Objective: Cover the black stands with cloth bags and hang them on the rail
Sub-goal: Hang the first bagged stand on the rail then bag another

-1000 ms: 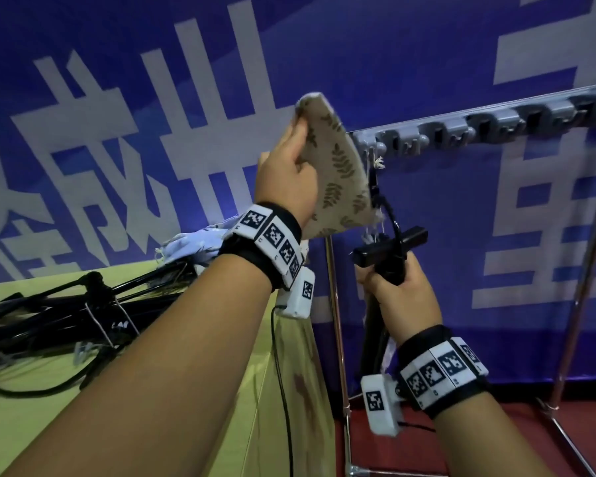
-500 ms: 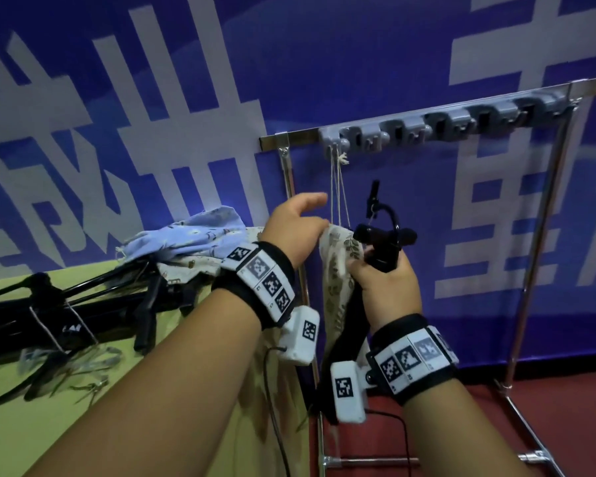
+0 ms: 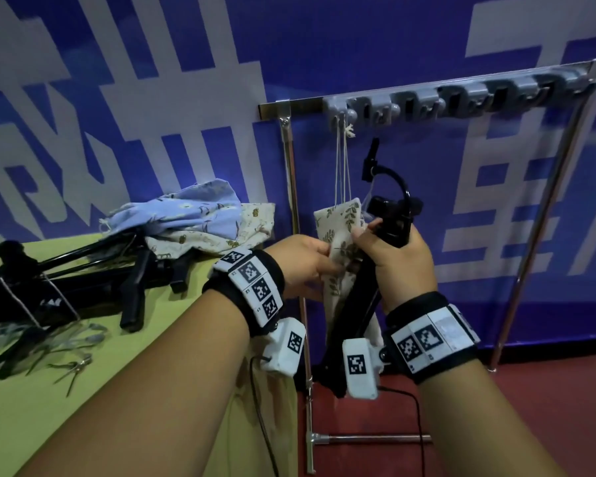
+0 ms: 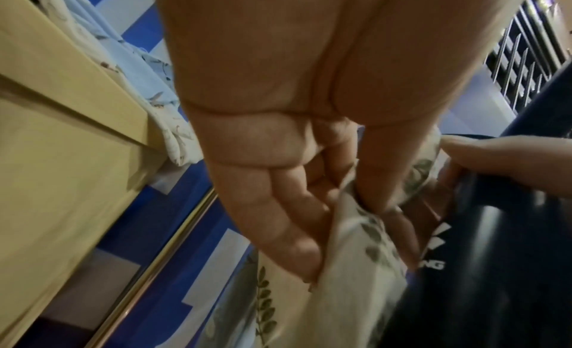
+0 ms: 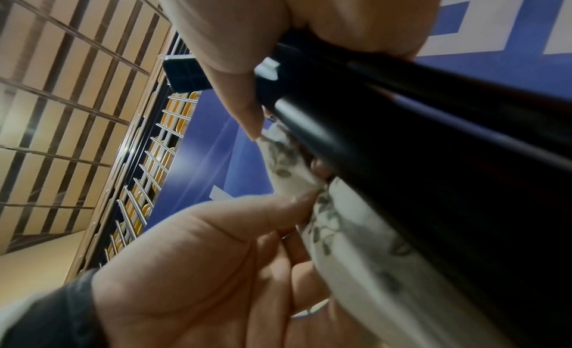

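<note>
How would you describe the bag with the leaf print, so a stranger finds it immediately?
Find the metal rail before the blue wall. From its leftmost grey hook, strings hang down to the leaf-print bag. Unlike the bags lying on the yellow table, it hangs between both hands.

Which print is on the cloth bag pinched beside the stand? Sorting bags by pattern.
Cream cloth bag with a green leaf-sprig print, clearest in the head view.

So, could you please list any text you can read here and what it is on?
"NG": end of a white word on the black stand, rest hidden.
Blue banner: large white characters, cropped, not readable.
Wristband tags: coded squares, no words.
</note>
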Demonstrator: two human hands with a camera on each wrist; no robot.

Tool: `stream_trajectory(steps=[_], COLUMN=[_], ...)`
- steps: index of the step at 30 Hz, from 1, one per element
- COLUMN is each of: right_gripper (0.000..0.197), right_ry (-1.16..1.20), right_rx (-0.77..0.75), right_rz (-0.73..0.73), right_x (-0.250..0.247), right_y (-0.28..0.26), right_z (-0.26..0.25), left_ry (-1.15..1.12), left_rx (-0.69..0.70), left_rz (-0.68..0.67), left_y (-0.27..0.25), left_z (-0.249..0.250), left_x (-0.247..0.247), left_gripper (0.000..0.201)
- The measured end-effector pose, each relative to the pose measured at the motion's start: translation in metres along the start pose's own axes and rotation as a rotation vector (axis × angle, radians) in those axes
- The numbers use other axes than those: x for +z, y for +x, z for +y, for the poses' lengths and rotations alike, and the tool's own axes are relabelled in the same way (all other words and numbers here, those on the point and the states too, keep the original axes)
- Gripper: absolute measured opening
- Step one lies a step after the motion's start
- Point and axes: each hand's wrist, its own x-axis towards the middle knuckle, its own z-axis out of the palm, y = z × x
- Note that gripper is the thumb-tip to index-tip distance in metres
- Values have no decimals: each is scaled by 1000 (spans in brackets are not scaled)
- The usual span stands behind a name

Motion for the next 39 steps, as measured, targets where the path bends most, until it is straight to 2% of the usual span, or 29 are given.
stream_trajectory(steps=[5,9,12,15,17,21,23,25,28,30,33,35,37,39], right_gripper=[17,22,18,16,22,17,20,19,20,18,14,12,8,8], right_ry=[13,-163,-346,-266,-191,-206,-197,-211,-214,-254,-252,-237,-206,-175], right_rx=[34,35,41,129,190,150,128,128,144,140,158,182,209,232], right_rz=[-75,-167,-269,-301,-292,-201,-148,-132,-92,-71,-48,-40,-49,-62], right_x=[5,9,10,15,20,22,21,17,7,0,-6,-8,-7,-6], right_y=[-7,-17,-25,-36,-39,-32,-27,-21,-12,-8,-5,-5,-6,-7], right_z=[0,5,10,15,21,30,30,28,28,28,29,29,27,26], left_ry=[-262,-632,-817,-902,-911,-894,-828,-624,-199,35,135,152,206,378], left_rx=[37,104,133,144,142,75,21,-29,-11,44,69,56,60,87], left_rz=[399,530,548,520,484,394,342,336,307,197,-48,-164,-197,-143], left_y=[8,20,23,21,21,12,5,3,4,3,-2,-1,3,5], left_z=[6,3,1,1,1,3,5,4,0,-5,-14,-18,-23,-25], left_x=[-21,-34,-36,-36,-34,-29,-25,-23,-22,-20,-17,-14,-12,-9], left_gripper=[13,18,20,21,25,35,26,26,46,64,74,81,89,94])
